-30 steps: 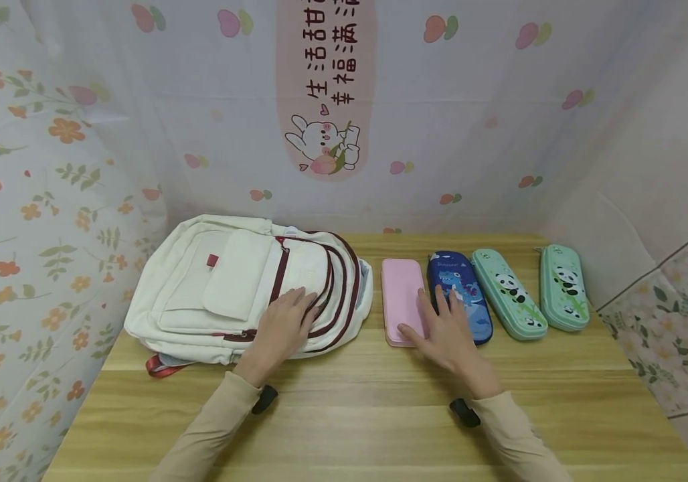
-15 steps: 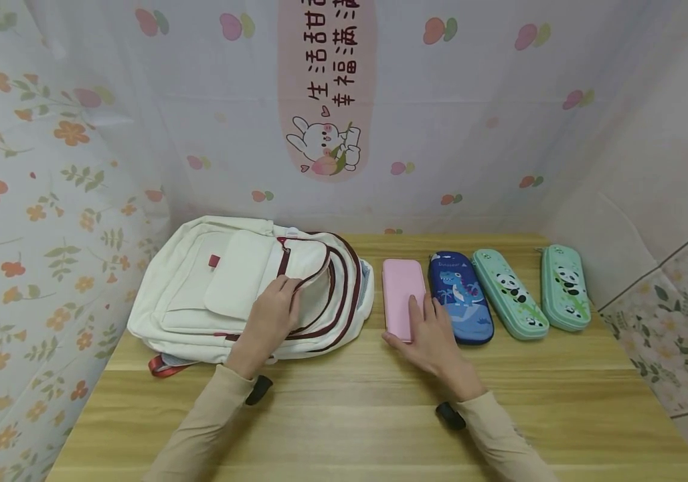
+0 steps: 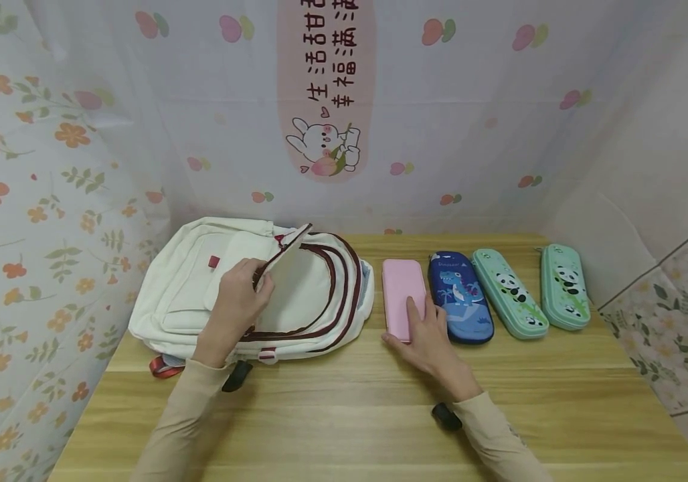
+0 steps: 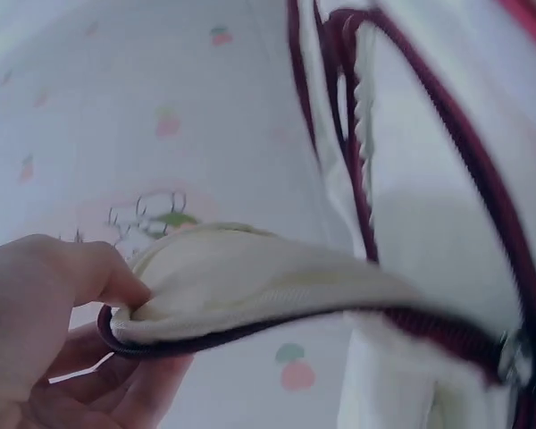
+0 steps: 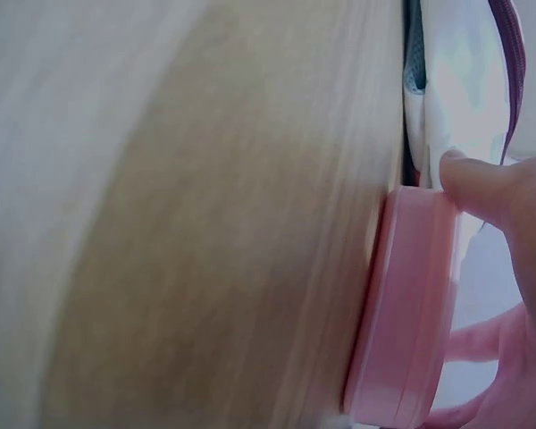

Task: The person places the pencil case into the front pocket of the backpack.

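A white backpack (image 3: pixel 184 298) with dark red zipper trim lies on the left of the table. My left hand (image 3: pixel 237 298) pinches the raised edge of its front pocket flap (image 4: pixel 241 277) between thumb and fingers, so the pale pocket interior shows. Right of the bag, my right hand (image 3: pixel 434 341) grips the near end of a pink pencil case (image 3: pixel 401 281), thumb at its left corner and fingers over its top and right side. In the right wrist view the pink case's end wall shows close against the table.
Beside the pink case lies a blue dinosaur pencil case (image 3: pixel 460 294). Two green panda pencil cases (image 3: pixel 509 294) are farther right. The wooden table (image 3: pixel 344 422) ends at a printed cloth backdrop (image 3: pixel 476 147), with cloth walls at both sides.
My left hand has lifted the pocket flap and folded it back leftward, opening the pocket. My right hand has shifted left off the blue case and closed on the pink one.
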`<move>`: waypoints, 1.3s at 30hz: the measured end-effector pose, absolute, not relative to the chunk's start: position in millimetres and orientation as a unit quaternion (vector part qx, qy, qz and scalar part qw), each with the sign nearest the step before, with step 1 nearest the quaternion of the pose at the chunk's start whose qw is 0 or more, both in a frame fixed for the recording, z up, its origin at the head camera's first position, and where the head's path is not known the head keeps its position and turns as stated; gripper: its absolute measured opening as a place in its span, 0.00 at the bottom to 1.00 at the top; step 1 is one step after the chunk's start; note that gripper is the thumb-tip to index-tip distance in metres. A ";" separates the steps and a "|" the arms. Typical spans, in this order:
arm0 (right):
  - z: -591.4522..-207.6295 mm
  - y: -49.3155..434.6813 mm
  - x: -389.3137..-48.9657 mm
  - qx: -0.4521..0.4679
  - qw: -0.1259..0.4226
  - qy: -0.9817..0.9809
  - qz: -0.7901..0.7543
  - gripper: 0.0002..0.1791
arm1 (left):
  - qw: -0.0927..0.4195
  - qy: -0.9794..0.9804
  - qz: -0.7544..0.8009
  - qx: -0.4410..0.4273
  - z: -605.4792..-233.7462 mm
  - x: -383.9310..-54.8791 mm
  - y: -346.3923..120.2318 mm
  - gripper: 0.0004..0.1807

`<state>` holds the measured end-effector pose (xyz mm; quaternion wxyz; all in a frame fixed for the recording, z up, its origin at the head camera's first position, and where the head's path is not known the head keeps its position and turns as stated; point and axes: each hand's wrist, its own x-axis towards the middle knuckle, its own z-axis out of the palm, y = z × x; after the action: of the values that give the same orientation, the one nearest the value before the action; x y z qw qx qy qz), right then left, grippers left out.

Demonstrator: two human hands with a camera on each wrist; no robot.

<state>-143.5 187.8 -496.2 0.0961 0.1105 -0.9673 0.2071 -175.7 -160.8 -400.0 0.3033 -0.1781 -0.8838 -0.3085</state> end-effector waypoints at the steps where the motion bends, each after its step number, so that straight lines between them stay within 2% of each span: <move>1: -496.1 187.7 -143.5 0.106 0.090 -0.968 0.211 0.52 | 0.302 -0.883 -0.312 -0.175 -398.2 -176.0 -164.4 0.06; 13: -486.3 186.9 -143.7 0.021 0.058 -0.970 0.236 0.62 | 0.265 -0.888 -0.357 -0.117 -388.5 -169.8 -198.1 0.08; 24: -489.0 188.6 -143.5 -0.018 0.086 -0.956 0.281 0.57 | 0.252 -0.886 -0.377 -0.095 -387.8 -168.4 -211.4 0.09; 39: -473.0 195.8 -143.6 -0.050 0.127 -0.917 0.374 0.51 | 0.287 -0.875 -0.378 -0.100 -392.3 -169.9 -207.5 0.09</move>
<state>-143.6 195.8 -473.0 0.1272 -0.0495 -0.9172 0.3743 -169.9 -207.5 -392.3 0.2869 -0.1003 -0.8747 -0.3776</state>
